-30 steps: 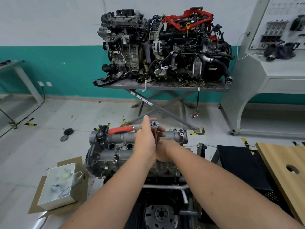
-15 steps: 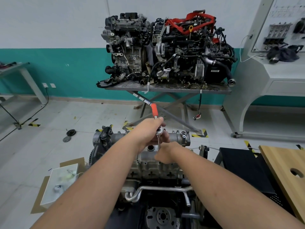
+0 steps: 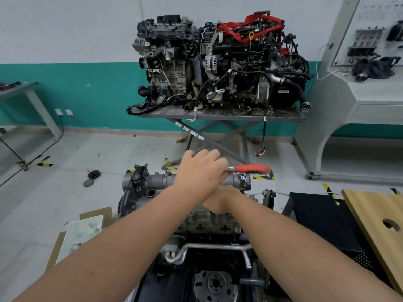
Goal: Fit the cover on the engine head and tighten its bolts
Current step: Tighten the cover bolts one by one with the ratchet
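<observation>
An engine workshop – bare engines (image 3: pixel 220 64) on a steel stand (image 3: pixel 220 115), training panel (image 3: pixel 368 51), hazard-taped floor (image 3: pixel 44 163)

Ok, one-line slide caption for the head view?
Left hand grips a red-handled ratchet wrench over the grey metal engine cover, right hand steadying beneath.

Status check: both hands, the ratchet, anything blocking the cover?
Left hand grips ratchet at its head, red handle pointing right. Right hand low beneath it, grip hidden. Cover seated on engine head. Nothing in the way.
</observation>
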`<state>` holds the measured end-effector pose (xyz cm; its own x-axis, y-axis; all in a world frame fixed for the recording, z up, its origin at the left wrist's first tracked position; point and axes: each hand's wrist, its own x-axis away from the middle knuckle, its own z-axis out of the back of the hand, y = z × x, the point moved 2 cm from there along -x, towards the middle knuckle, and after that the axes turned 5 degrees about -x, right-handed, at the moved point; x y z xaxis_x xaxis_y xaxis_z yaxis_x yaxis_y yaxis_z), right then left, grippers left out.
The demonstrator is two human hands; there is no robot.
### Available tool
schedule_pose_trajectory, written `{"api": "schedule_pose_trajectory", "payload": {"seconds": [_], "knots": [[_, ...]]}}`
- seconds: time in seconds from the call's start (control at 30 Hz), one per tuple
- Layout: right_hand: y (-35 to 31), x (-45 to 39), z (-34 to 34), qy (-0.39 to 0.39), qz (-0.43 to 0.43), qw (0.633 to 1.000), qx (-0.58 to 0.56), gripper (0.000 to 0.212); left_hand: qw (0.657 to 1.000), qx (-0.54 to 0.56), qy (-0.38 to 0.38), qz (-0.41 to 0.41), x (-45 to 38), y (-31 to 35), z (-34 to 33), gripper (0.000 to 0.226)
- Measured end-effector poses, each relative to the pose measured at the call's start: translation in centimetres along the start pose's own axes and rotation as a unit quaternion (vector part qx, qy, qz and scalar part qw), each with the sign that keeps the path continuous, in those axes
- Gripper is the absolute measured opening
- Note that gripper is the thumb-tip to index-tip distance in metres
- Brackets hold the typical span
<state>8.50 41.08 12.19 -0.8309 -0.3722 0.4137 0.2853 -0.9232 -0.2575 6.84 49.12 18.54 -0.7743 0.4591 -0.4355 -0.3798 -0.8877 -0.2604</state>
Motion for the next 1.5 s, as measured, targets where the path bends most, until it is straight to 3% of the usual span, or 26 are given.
{"api": "schedule_pose_trajectory", "payload": {"seconds": [0.07, 0.1, 0.2, 0.27, 0.37, 0.43, 0.47, 0.5, 0.53, 0.63, 0.83, 0.97, 1.1, 1.2, 1.27, 1.3, 1.4, 1.5], "knots": [[0.0, 0.0, 0.0, 0.043, 0.030, 0.999, 0.010, 0.023, 0.989, 0.063, 0.119, 0.060, 1.6, 0.2, -0.6, 0.033], [0.1, 0.3, 0.1, 0.057, 0.032, 0.998, -0.011, 0.029, 0.977, 0.117, 0.139, 0.114, 2.1, 0.5, -1.2, 0.034], [0.5, 0.6, -0.3, 0.107, 0.008, 0.974, -0.199, 0.037, 0.916, 0.320, 0.096, 0.222, 3.1, 2.3, -2.8, 0.040], [1.0, 0.0, -0.7, 0.104, -0.061, 0.945, -0.304, 0.040, 0.815, 0.506, 0.133, 0.248, 2.8, 3.5, -2.9, 0.031], [0.4, 0.5, 0.3, 0.011, -0.059, 0.982, -0.178, 0.036, 0.634, 0.668, 0.160, 0.355, 2.5, 4.5, -2.9, 0.035], [0.4, 0.1, 0.2, -0.030, -0.068, 0.991, -0.115, 0.042, 0.501, 0.753, 0.119, 0.409, 2.3, 4.0, -3.6, 0.045], [0.4, -0.2, 0.1, -0.040, -0.080, 0.992, -0.087, 0.045, 0.453, 0.778, 0.104, 0.423, 2.3, 3.3, -3.9, 0.048], [0.2, -0.2, 0.2, -0.042, -0.088, 0.993, -0.074, 0.044, 0.429, 0.787, 0.092, 0.434, 2.1, 2.5, -4.0, 0.048], [0.2, -0.2, 0.3, -0.039, -0.091, 0.993, -0.072, 0.041, 0.427, 0.784, 0.078, 0.444, 2.0, 1.6, -4.0, 0.045], [-0.1, 0.2, 0.4, -0.024, -0.095, 0.994, -0.038, 0.038, 0.468, 0.769, 0.007, 0.436, 1.7, 0.0, -3.9, 0.036], [0.2, 0.8, 0.5, -0.006, -0.088, 0.995, -0.052, 0.034, 0.505, 0.782, -0.128, 0.341, 1.6, -1.8, -3.0, 0.040], [0.0, 1.1, 0.7, -0.014, -0.078, 0.996, -0.039, 0.029, 0.503, 0.793, -0.143, 0.313, 2.1, -2.1, -2.7, 0.037], [-0.2, 1.0, 0.9, -0.028, -0.074, 0.997, -0.021, 0.035, 0.499, 0.787, -0.134, 0.337, 1.9, -2.4, -2.4, 0.028], [-0.3, 0.6, 0.8, -0.033, -0.078, 0.996, -0.014, 0.041, 0.531, 0.737, -0.130, 0.397, 0.7, -2.2, -1.6, 0.018], [-0.1, 0.3, 0.5, -0.026, -0.071, 0.996, -0.039, 0.039, 0.592, 0.674, -0.139, 0.420, -0.1, -1.8, -0.9, 0.017], [0.1, 0.1, 0.4, -0.018, -0.067, 0.997, -0.046, 0.038, 0.651, 0.623, -0.149, 0.407, -0.5, -1.7, -0.7, 0.018], [0.5, 0.1, 0.1, -0.006, -0.052, 0.998, -0.029, 0.037, 0.845, 0.414, -0.196, 0.277, -1.5, -1.4, 0.2, 0.024], [0.3, 0.1, 0.2, 0.002, -0.042, 0.999, -0.022, 0.034, 0.962, 0.175, -0.169, 0.123, -1.6, -1.1, 0.3, 0.031]]}}
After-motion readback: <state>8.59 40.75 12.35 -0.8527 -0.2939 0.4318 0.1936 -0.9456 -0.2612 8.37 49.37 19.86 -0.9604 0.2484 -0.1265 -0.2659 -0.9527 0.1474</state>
